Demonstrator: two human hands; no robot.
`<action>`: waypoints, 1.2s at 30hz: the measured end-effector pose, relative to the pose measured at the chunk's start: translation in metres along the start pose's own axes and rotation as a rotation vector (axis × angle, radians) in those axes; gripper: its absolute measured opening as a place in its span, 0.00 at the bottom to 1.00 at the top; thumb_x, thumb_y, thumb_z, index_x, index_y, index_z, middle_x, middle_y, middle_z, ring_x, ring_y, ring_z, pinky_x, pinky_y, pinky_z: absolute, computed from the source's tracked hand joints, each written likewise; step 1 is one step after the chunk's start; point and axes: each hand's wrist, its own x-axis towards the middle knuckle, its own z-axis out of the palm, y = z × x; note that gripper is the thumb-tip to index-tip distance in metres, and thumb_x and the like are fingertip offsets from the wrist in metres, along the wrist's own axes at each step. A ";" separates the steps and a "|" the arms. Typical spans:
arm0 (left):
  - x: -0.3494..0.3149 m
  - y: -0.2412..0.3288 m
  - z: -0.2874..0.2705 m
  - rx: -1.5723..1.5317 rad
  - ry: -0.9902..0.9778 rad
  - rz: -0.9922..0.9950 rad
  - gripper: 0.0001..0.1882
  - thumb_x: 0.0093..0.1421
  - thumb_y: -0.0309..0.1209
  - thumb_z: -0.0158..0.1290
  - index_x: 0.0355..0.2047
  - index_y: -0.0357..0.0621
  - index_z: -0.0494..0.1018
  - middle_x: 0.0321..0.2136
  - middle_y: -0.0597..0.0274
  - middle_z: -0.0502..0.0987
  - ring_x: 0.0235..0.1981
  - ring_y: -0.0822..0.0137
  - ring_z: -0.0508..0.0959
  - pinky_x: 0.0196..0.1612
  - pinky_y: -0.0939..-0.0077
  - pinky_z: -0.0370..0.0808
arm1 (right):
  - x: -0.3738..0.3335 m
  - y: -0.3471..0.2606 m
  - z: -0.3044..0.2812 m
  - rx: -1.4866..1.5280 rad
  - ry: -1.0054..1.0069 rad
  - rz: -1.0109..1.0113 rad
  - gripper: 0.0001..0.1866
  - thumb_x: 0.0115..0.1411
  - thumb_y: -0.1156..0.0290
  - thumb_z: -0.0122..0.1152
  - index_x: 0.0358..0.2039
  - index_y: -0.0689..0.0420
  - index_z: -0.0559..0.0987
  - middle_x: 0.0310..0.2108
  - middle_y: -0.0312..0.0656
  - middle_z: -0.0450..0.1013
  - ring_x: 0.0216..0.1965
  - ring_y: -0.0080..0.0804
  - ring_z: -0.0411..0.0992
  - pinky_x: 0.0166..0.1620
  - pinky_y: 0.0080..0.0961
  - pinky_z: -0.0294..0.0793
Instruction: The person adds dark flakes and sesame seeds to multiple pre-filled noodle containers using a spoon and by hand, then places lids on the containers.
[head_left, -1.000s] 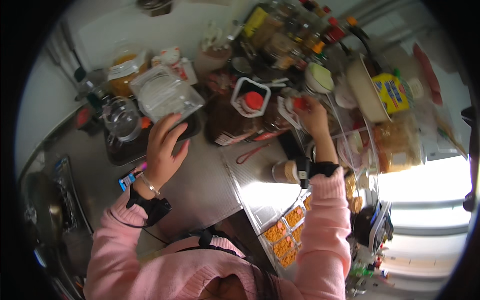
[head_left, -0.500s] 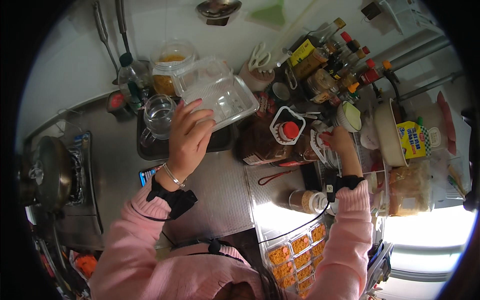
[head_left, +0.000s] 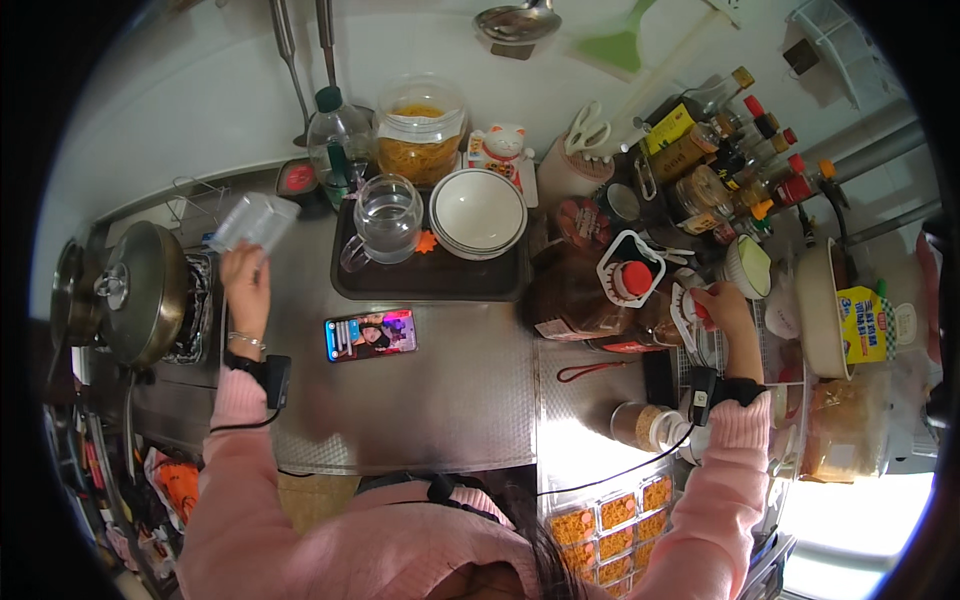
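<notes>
We watch left hand (head_left: 248, 296), fingers pinching box (head_left: 254, 221) by near edge; box lies far of them, long axis blurred. Right hand (head_left: 729, 312), well right: fingers closed round red cap (head_left: 700, 309).

I watch the left hand (head_left: 246, 290) carry the clear plastic hinged box (head_left: 256, 221) from above the dark rectangular tray (head_left: 430, 286) toward the worktop's (head_left: 440, 430) back left corner; round white dark-rimmed bowls (head_left: 478, 212) and the whole bright-screened phone (head_left: 371, 334) now show.
</notes>
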 end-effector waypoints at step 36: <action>0.039 0.042 0.075 -0.999 -0.414 -0.477 0.05 0.60 0.25 0.51 0.33 0.36 0.70 0.28 0.63 0.77 0.30 0.77 0.75 0.35 0.83 0.70 | 0.005 -0.352 0.135 -0.152 0.204 -1.130 0.14 0.42 0.65 0.69 0.24 0.58 0.75 0.26 0.45 0.73 0.30 0.45 0.72 0.34 0.37 0.69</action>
